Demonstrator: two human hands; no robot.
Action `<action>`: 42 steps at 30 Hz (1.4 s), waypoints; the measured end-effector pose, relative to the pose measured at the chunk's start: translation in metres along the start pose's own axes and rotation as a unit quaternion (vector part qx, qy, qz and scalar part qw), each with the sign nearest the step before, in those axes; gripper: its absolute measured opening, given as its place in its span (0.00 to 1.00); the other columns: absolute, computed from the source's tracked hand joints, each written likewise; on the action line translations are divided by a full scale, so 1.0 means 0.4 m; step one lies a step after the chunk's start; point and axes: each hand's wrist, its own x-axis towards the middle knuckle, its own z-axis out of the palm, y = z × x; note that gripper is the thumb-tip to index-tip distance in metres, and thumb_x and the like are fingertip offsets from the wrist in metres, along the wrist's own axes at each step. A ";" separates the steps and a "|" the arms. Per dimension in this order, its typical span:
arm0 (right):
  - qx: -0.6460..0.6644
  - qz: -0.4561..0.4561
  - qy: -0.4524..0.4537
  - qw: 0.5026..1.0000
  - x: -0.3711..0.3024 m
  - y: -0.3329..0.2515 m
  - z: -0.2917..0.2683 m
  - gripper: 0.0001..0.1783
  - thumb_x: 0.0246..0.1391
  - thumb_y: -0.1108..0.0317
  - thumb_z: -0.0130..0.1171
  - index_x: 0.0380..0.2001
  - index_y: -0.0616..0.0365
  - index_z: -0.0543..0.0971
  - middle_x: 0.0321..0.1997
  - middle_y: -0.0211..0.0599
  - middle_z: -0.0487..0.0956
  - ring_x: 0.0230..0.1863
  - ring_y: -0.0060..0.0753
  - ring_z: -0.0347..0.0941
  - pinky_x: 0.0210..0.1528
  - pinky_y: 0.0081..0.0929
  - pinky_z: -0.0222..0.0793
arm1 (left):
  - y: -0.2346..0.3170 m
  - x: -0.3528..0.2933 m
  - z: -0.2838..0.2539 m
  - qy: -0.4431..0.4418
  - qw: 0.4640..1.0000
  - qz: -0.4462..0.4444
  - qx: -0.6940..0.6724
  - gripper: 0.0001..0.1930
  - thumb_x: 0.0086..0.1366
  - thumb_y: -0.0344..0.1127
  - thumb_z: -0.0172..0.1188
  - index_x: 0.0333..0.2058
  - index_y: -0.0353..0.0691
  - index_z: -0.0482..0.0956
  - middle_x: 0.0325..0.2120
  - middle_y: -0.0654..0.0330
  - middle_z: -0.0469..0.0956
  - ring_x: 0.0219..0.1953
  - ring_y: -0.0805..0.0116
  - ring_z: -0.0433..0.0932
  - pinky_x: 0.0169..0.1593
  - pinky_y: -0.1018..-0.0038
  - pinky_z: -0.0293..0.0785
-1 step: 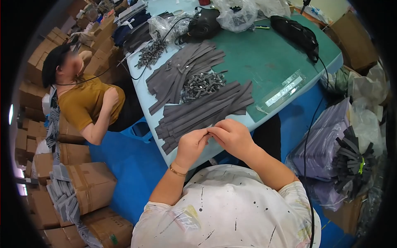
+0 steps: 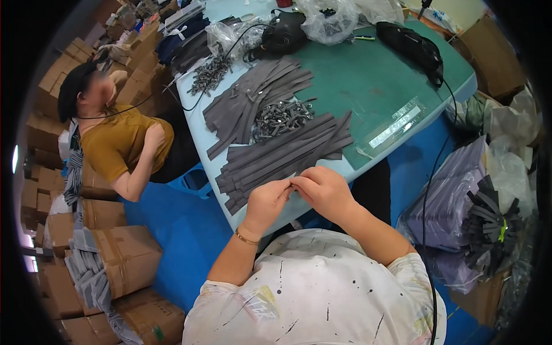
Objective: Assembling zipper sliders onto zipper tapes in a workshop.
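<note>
My left hand (image 2: 267, 202) and my right hand (image 2: 323, 190) meet fingertip to fingertip at the table's near edge. Both are closed in a pinch; whatever lies between the fingertips is hidden or too small to name. Just beyond them, flat dark grey fabric strips (image 2: 270, 160) lie side by side on the table. A heap of small grey pieces with shiny metal parts (image 2: 283, 119) sits behind those strips. More grey strips (image 2: 253, 95) fan out farther back, and another heap of small metal-fitted pieces (image 2: 210, 75) lies near the table's left edge.
A green mat (image 2: 345, 80) covers much of the table (image 2: 198, 123). Black bags (image 2: 409, 52) and clear plastic bags (image 2: 328, 26) lie toward the back. A person in a mustard shirt (image 2: 123, 141) sits at left, near cartons (image 2: 129, 259). A black cable (image 2: 424, 230) hangs at right beside wrapped bundles (image 2: 448, 190).
</note>
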 end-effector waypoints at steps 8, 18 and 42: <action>0.068 0.152 0.012 0.986 -0.006 0.009 0.029 0.06 0.45 0.72 0.58 0.29 0.59 0.76 0.26 0.35 0.73 0.27 0.39 0.70 0.30 0.30 0.67 | 0.034 0.024 -0.013 0.055 0.953 0.171 0.242 0.10 0.50 0.28 0.60 0.34 0.41 0.79 0.27 0.62 0.78 0.28 0.65 0.76 0.29 0.73 0.69; -0.036 0.146 0.002 0.989 0.170 0.200 0.088 0.05 0.47 0.70 0.55 0.28 0.56 0.79 0.31 0.37 0.76 0.36 0.40 0.73 0.37 0.33 0.70 | 0.100 0.109 -0.080 0.236 0.903 0.001 -0.358 0.07 0.67 0.29 0.47 0.37 0.34 0.73 0.26 0.61 0.72 0.29 0.78 0.69 0.31 0.83 0.63; 0.421 0.401 -0.083 0.810 0.206 0.178 0.070 0.11 0.49 0.64 0.63 0.33 0.59 0.79 0.29 0.25 0.77 0.30 0.14 0.68 0.32 0.14 0.61 | -0.087 0.179 0.001 0.080 0.889 -0.183 -0.412 0.06 0.63 0.30 0.54 0.34 0.33 0.74 0.27 0.63 0.78 0.28 0.83 0.73 0.32 0.87 0.69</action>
